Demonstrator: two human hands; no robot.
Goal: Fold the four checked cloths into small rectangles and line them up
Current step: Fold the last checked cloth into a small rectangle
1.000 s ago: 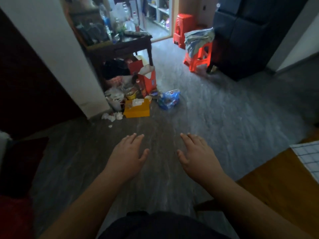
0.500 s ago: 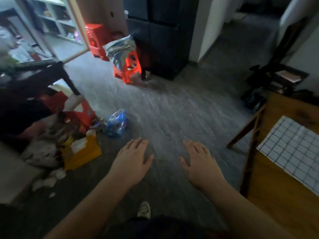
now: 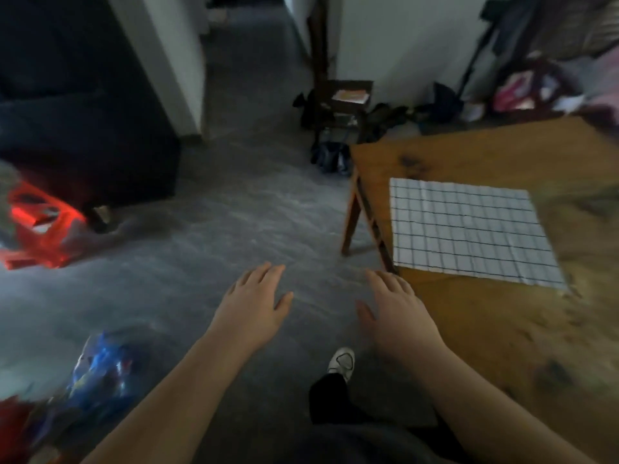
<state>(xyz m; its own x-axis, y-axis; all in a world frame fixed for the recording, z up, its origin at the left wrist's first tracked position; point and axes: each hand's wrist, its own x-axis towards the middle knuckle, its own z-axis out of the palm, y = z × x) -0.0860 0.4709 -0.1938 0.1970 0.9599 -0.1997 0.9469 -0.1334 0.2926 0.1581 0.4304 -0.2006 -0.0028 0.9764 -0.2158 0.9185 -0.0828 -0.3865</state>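
A white cloth with a dark checked grid [image 3: 469, 231] lies spread flat on a brown wooden table [image 3: 502, 329] at the right. I cannot tell whether more than one cloth lies there. My left hand [image 3: 249, 304] hovers palm down over the grey floor, fingers straight, holding nothing. My right hand [image 3: 397, 313] is held out the same way, its fingertips just at the table's near left corner, short of the cloth and apart from it.
A red plastic stool [image 3: 37, 222] stands at the left edge beside a dark cabinet [image 3: 83, 112]. A blue plastic bag [image 3: 97, 373] lies on the floor at lower left. A dark chair [image 3: 338, 98] and clutter sit along the far wall. My shoe [image 3: 341, 360] shows below.
The view has swung to the right: the table and checked cloth now fill the right side, while the floor clutter slid off left. Both hands stay outstretched and empty.
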